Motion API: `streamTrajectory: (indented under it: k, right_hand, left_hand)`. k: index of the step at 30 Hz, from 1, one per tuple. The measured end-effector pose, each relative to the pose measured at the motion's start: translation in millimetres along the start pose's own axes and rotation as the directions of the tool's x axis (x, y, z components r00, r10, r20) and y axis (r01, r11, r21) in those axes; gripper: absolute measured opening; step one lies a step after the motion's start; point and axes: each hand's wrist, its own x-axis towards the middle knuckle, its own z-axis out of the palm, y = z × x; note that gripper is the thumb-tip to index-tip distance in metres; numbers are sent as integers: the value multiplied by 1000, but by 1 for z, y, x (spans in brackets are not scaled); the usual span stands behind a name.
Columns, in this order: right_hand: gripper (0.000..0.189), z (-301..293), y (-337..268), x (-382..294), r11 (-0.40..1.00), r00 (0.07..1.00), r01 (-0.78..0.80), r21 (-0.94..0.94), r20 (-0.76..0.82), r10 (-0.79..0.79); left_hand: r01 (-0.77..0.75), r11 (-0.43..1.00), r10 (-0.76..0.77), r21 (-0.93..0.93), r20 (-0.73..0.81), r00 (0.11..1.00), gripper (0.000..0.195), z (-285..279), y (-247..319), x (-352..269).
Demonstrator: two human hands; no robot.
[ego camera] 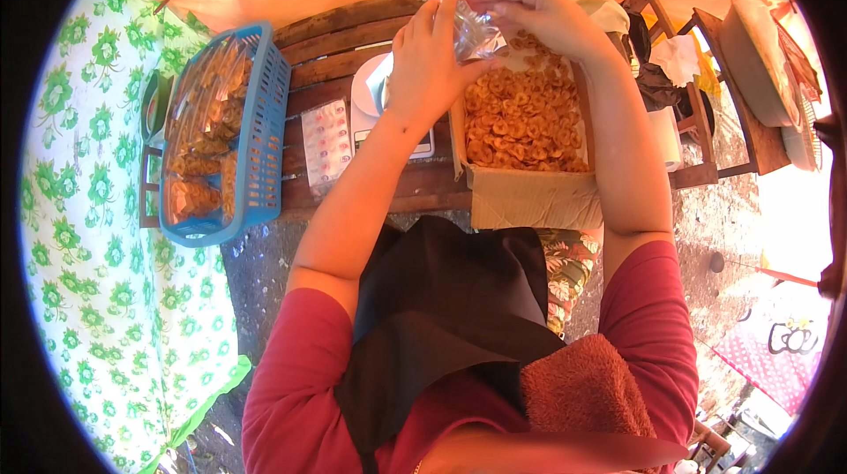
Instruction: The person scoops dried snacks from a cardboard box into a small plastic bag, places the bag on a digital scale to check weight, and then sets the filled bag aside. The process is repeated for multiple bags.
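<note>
A clear plastic bag point(478, 32) is between my two hands, above the far left part of an open cardboard box point(536, 199). My left hand point(430, 57) grips the bag's left side, thumb towards the box. At the bag's upper right, my right hand point(539, 14) holds it with bent fingers; the fingertips are partly hidden. Loose fried banana chips point(526, 120) lie in the box. Behind my left forearm, a white digital kitchen scale point(368, 93) is partly covered, with a pale object on its platform. A sheet of printed labels point(327, 143) lies left of the scale.
A blue plastic basket point(265, 143) of bagged chips stands at the left of the slatted wooden table point(331, 53). Pale cloth point(605, 7) lies behind the box. Right of it are a paper roll point(664, 136), wooden frames point(705, 130) and a large basin point(754, 63). Floral sheeting point(99, 209) hangs left.
</note>
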Motion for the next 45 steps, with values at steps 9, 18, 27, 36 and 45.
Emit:
streamTrajectory:
  k: [9,18,27,36,45]
  right_hand:
    - [44,27,89,-8,434,717,-412,-801,10,697]
    - [44,44,90,-23,391,400,-574,-719,170,901]
    - [39,-21,53,-29,635,678,-730,253,391,623]
    - [34,-32,52,-29,660,761,-646,382,380,525]
    - [46,-39,45,-28,726,814,-573,379,363,454]
  left_hand:
    - [61,996,-60,-58,14,998,103,-12,-8,0]
    - [47,999,-47,-11,-5,999,100,-25,-14,-5]
    - [-7,999,7,-37,19,1000,101,-25,-7,-11]
    - [-4,1000,5,-11,44,999,101,-24,-11,-13]
    - [5,1000,-3,-28,84,996,101,-18,-8,-16]
